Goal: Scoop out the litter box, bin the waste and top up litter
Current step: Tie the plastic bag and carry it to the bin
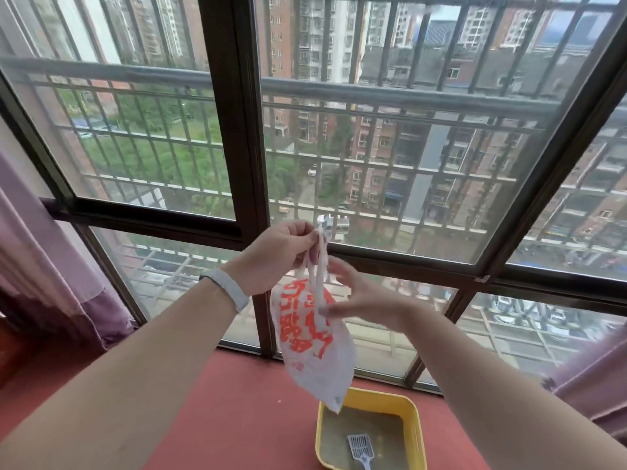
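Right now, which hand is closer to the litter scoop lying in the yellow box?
The right hand, though neither is near. It touches the printed plastic bag lower down, above the litter scoop. The left hand pinches the bag's handles higher up and farther left.

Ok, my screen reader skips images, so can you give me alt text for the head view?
Two hands hold up a white plastic bag with orange print by its handles: left hand grips them, right hand touches the bag. Below, a blue scoop lies in a yellow litter box.
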A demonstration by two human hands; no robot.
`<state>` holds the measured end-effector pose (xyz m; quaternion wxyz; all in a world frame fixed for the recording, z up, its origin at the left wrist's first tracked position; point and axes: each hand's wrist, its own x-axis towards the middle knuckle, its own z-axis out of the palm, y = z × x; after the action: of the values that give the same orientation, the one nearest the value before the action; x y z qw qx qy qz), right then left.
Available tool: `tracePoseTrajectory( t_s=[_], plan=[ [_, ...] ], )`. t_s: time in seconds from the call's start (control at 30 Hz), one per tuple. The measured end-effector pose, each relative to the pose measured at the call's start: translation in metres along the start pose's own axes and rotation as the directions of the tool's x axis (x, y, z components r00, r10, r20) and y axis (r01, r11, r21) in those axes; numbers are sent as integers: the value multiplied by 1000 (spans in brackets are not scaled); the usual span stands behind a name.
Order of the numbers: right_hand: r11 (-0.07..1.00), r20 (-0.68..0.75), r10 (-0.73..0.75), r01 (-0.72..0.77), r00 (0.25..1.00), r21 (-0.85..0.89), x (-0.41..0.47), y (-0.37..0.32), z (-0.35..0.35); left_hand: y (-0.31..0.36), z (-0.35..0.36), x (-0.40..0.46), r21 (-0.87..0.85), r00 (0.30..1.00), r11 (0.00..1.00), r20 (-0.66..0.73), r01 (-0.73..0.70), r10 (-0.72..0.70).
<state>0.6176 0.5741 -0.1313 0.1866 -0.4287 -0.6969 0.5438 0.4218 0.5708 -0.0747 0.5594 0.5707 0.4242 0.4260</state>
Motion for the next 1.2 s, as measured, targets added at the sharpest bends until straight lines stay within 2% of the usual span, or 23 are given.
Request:
tracePoseTrajectory(
  t_s=[0.07,0.13,0.23,0.37,0.53,0.63,0.9,1.0,1.2],
  plan=[
    [986,-29,-18,13,999,-168,8,2,24,4,-1,-3,3,1000,1000,27,16,-16],
    [975,-87,-96,76,992,-209,19,-5,49,9,0,-8,5,998,1000,48,29,-29],
    [983,-175,-147,124,974,-133,29,-24,72,17,-2,-16,10,996,999,85,37,-38],
    [990,-327,-139,137,935,-29,44,-43,96,24,-12,-31,43,998,999,53,25,-27],
    [993,-460,0,-56,888,-108,66,-37,115,36,-45,-50,-53,993,998,-113,-41,35],
    [975,-435,-23,-75,900,-208,66,-33,120,38,-66,-56,-71,979,995,-197,-67,52],
    [981,-307,31,-87,951,-172,67,-24,127,15,-75,-64,-188,934,980,-356,-60,-11],
    [977,-207,46,-87,977,-195,70,-23,118,8,-76,-61,-181,927,982,-373,-54,-18],
    [930,1,-86,81,996,-358,78,-20,98,18,-69,-57,-258,910,966,-404,-13,-96]
  ],
)
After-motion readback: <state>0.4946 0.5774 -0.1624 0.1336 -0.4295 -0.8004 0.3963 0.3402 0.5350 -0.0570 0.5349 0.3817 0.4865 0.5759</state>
